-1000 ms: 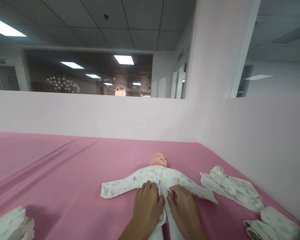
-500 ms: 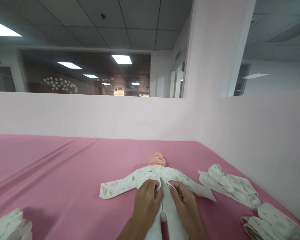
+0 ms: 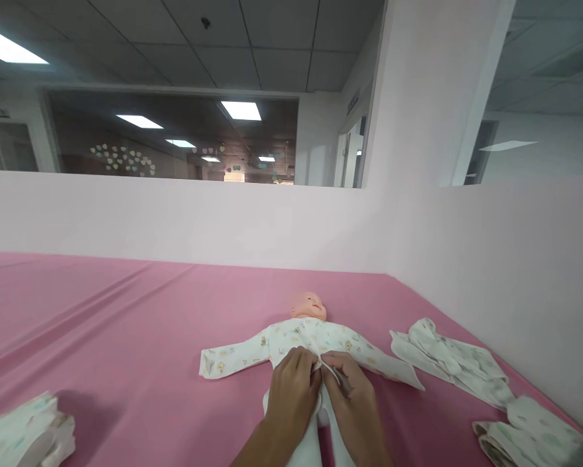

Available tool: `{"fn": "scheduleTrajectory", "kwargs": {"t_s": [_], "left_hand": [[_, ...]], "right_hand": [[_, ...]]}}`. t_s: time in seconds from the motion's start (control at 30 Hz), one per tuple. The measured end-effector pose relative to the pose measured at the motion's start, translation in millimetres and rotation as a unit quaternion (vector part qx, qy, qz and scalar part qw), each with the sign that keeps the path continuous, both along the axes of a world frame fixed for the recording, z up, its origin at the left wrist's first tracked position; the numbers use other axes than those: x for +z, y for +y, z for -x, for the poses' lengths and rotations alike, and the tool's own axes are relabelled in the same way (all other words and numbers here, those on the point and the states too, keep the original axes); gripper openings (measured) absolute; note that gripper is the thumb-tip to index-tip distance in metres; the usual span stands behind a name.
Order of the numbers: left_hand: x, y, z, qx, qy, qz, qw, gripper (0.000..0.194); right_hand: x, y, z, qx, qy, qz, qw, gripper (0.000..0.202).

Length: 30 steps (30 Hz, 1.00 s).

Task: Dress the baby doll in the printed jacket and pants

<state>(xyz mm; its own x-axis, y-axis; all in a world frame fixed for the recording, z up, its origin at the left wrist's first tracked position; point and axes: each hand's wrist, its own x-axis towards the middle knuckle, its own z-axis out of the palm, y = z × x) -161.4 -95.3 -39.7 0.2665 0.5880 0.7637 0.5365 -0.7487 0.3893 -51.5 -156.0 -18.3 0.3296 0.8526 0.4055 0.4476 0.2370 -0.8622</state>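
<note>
Here, pinching the front edges of a patterned baby shirt [image 3: 242, 355] between bent fingers of the left hand [image 3: 295, 392] and the right hand [image 3: 353, 397], close together over the middle of a doll [image 3: 309, 306]. Lies dressed on a pink sheet [image 3: 150, 324], sleeves spread wide. Shows crumpled clothing [image 3: 454, 362] and folded cloth [image 3: 537, 433] at right, a bundle [image 3: 26, 431] at lower left.
</note>
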Motion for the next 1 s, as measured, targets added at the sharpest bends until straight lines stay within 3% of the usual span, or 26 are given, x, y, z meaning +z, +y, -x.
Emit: {"fn": "scheduleTrajectory", "kwargs": {"t_s": [0.2,0.4,0.63,0.8,1.0], "left_hand": [[0.3,-1,0,0.002,-0.005,0.014,1.000,0.019],[5.6,-1,3,-0.018,-0.027,0.152,0.988,0.014],[18.6,-3,5,-0.041,-0.044,0.277,0.959,0.025],[25.8,-4,11,-0.117,-0.072,0.323,0.936,0.015],[32.0,0,23,-0.242,-0.125,0.424,0.864,0.001]], "right_hand": [[-3.9,0,4,-0.007,-0.029,-0.024,0.999,0.014],[-6.9,-6,6,-0.002,-0.065,-0.020,0.998,0.027],[-11.2,-8,7,0.013,-0.118,-0.001,0.993,0.040],[-9.6,-8,8,0.017,-0.133,0.001,0.991,0.041],[-5.7,-11,11,0.016,-0.128,-0.002,0.992,0.040]]}}
